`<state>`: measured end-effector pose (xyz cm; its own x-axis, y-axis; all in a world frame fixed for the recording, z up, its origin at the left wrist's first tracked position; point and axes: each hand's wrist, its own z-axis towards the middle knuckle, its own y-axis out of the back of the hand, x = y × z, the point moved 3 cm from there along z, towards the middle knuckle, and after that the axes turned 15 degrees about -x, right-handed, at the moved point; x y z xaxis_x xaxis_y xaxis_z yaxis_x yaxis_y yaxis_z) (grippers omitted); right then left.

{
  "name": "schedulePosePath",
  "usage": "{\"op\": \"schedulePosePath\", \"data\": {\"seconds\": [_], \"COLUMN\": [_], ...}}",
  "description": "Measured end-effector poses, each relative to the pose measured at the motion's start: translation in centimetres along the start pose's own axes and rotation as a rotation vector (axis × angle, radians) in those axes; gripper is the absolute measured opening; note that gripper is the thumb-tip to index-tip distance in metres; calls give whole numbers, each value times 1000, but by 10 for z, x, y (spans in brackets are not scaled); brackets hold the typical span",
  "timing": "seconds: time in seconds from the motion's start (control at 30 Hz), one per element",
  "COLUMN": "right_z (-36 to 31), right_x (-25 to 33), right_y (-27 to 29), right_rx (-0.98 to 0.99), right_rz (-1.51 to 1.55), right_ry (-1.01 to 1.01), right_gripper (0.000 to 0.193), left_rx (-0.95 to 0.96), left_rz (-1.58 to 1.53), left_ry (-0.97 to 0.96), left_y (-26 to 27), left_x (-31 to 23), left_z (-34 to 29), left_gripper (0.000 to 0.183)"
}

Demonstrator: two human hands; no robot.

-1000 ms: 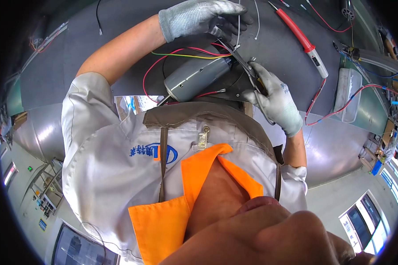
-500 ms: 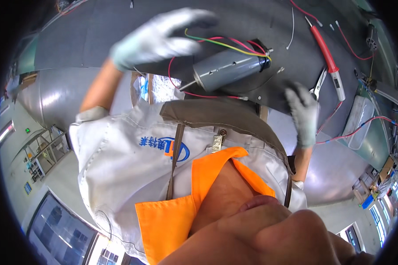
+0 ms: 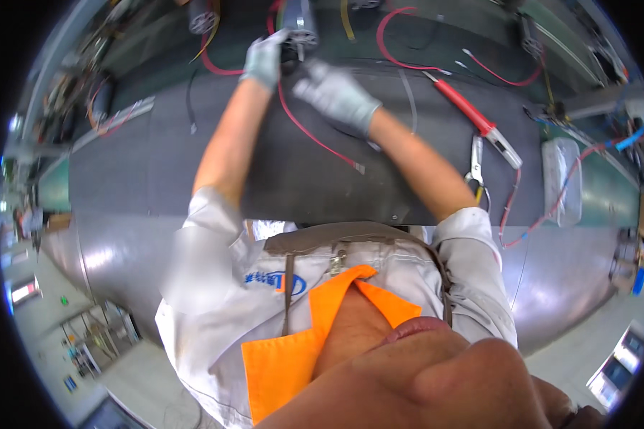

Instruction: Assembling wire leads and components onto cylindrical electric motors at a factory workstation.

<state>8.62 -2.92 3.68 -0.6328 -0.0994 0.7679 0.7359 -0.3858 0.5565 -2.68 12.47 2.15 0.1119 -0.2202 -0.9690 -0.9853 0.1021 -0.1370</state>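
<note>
Near the far edge of the dark work surface is a grey cylindrical motor [image 3: 298, 20], its ribbed end and short shaft facing me. My gloved left hand [image 3: 265, 63] is closed against the motor's near end, fingers at its left side and next to a black part. My gloved right hand [image 3: 338, 94] is just right of that end, its fingers smeared by motion and apparently apart from the motor. A red wire [image 3: 304, 127] runs from below my left hand toward me, ending in a terminal.
To the right lie a red-and-white pen-shaped tool [image 3: 472, 113] with a cord, scissors [image 3: 476, 161] and a clear plastic tray [image 3: 562, 182]. Other motors with wires [image 3: 202, 20] line the far side. A white strip [image 3: 410, 100] lies beyond my right forearm.
Both hands have moved away from my body and come together at the motor. The motor now appears farther off and turned end-on. The view has shifted to show more of the far side.
</note>
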Motion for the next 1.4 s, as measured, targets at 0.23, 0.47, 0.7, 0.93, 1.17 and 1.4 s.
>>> {"op": "schedulePosePath", "data": {"seconds": [0.23, 0.47, 0.7, 0.93, 1.17, 1.4], "right_z": [-111, -176, -122, -166, -153, -125], "right_x": [-26, -148, -95, 32, 73, 57], "right_y": [134, 394, 320, 138, 112, 90], "right_rx": [-271, -1289, -334, 60, -131, -99], "right_rz": [158, 461, -3, 498, 700, 960], "right_ry": [-282, -600, -675, -605, -307, -349], "right_gripper": [39, 68, 26, 43, 43, 63], "left_rx": [102, 217, 570, 361, 302, 244], "left_rz": [-255, -74, -179, -440, -389, -349], "left_ry": [142, 440, 328, 199, 147, 201], "left_y": [64, 87, 48, 12, 10, 5], "left_x": [-15, 14, 21, 5, -12, -14], "left_z": [-125, -261, -251, -235, -241, -228], "left_gripper": [41, 40, 32, 32, 30, 27]}}
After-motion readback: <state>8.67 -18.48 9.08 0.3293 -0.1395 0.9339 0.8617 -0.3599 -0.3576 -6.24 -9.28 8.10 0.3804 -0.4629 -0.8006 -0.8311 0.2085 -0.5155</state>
